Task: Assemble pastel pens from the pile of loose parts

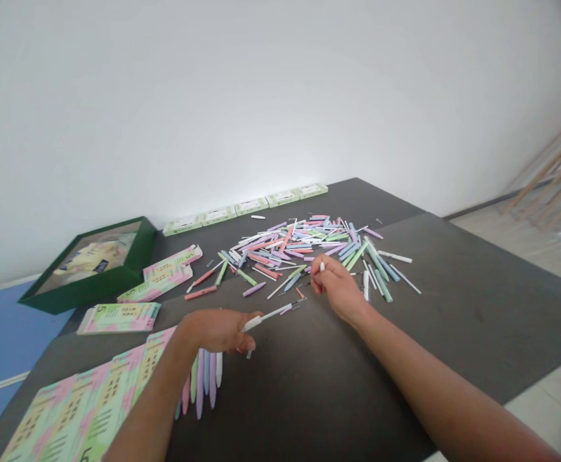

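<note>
My left hand [222, 328] is closed around a white pen [267, 316] whose thin front end points right, toward my right hand. A small clear piece shows below the left thumb. My right hand [335, 285] is closed too, and a small white rounded end [322, 265] sticks out of its fingers; the rest of that piece is hidden. Beyond both hands spreads a heap of pastel pen parts [290, 244], with barrels in pink, purple, blue, green and white and thin white refills. Below my left wrist lies a row of several pens [206, 378], partly covered by the hand.
Printed pink-and-green flat boxes [68, 410] overlap at the lower left; another box [119, 318] lies behind them. A green open box [138, 256] stands at the left. Several light-green boxes [251, 206] line the wall along the back of the dark table [477, 289].
</note>
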`<act>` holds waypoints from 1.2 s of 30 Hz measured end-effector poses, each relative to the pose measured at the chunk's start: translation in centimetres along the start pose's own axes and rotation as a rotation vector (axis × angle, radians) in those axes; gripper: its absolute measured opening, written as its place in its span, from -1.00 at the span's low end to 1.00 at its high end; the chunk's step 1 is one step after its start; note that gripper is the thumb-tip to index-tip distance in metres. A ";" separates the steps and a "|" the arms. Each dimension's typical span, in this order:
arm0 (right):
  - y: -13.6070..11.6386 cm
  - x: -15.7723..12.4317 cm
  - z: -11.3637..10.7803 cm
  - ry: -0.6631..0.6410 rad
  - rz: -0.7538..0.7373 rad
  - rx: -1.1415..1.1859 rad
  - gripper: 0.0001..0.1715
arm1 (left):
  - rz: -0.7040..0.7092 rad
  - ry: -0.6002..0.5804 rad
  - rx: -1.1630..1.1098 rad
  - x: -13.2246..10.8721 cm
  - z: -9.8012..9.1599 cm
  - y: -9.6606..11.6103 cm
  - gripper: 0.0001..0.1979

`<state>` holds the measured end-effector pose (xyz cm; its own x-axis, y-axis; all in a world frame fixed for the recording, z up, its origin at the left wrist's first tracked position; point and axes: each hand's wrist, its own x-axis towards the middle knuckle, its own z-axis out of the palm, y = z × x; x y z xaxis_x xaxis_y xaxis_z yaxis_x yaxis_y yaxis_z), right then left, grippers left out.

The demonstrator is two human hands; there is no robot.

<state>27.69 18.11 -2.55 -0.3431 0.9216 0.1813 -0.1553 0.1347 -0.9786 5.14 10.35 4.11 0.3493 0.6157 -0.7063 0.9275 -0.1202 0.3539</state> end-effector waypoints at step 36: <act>1.6 0.2 -1.7 -0.412 -0.102 -1.146 -0.67 | -0.076 -0.060 -0.031 0.6 0.7 0.5 -0.53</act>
<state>28.91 19.11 -4.21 -0.6774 0.7317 0.0758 0.6361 0.6343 -0.4394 5.87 10.13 3.42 0.2861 0.5744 -0.7669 0.9475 -0.0505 0.3157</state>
